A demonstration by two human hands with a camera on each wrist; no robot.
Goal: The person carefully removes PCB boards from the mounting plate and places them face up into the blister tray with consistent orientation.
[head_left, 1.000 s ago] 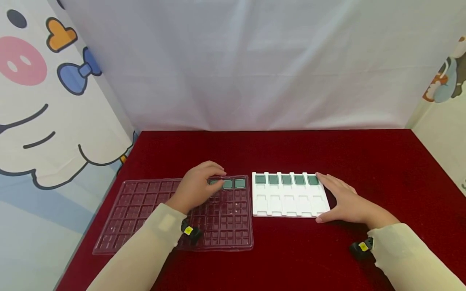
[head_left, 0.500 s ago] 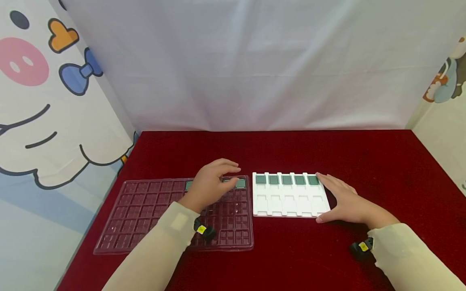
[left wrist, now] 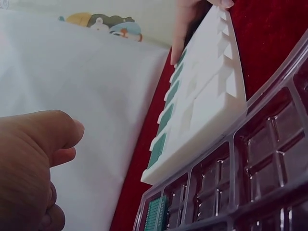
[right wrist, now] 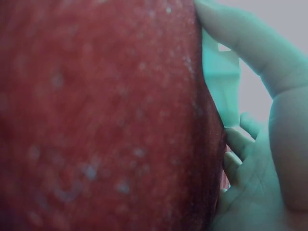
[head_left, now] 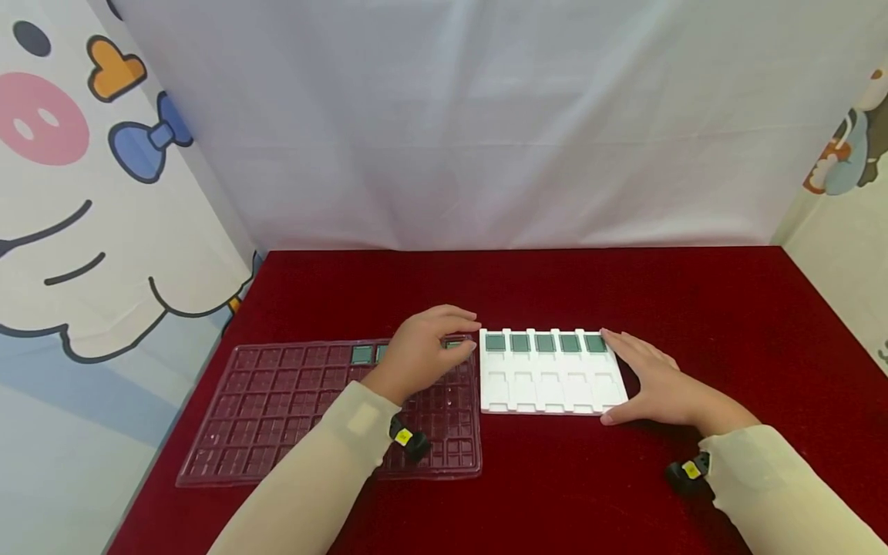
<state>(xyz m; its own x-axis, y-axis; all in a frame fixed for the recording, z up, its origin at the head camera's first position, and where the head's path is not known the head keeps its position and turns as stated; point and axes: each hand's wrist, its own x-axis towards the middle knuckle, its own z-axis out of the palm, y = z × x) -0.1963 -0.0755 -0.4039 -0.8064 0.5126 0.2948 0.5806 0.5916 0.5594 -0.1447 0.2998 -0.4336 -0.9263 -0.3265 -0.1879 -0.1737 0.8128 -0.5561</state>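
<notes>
My left hand (head_left: 423,351) hovers over the right back corner of a clear plastic tray (head_left: 305,424) with many square pockets. In the left wrist view nothing shows between its thumb and fingers. Small green square chips (head_left: 361,354) sit in the tray's back row, partly hidden by that hand; one green chip (left wrist: 155,213) shows in the corner pocket. Beside it lies a white slotted tray (head_left: 555,385), its back row of slots filled with green chips (head_left: 545,343). My right hand (head_left: 662,385) holds the white tray's right end, thumb at the front corner and forefinger at the back corner.
Both trays lie side by side on a dark red tabletop (head_left: 555,493). A white curtain (head_left: 486,139) hangs behind it. A cartoon-printed sheet (head_left: 104,231) stands at the left, and another printed panel (head_left: 846,254) at the right.
My left hand has moved right along the clear tray's back row toward its corner, uncovering green chips at the left of the row. The right hand and white tray have stayed in place.
</notes>
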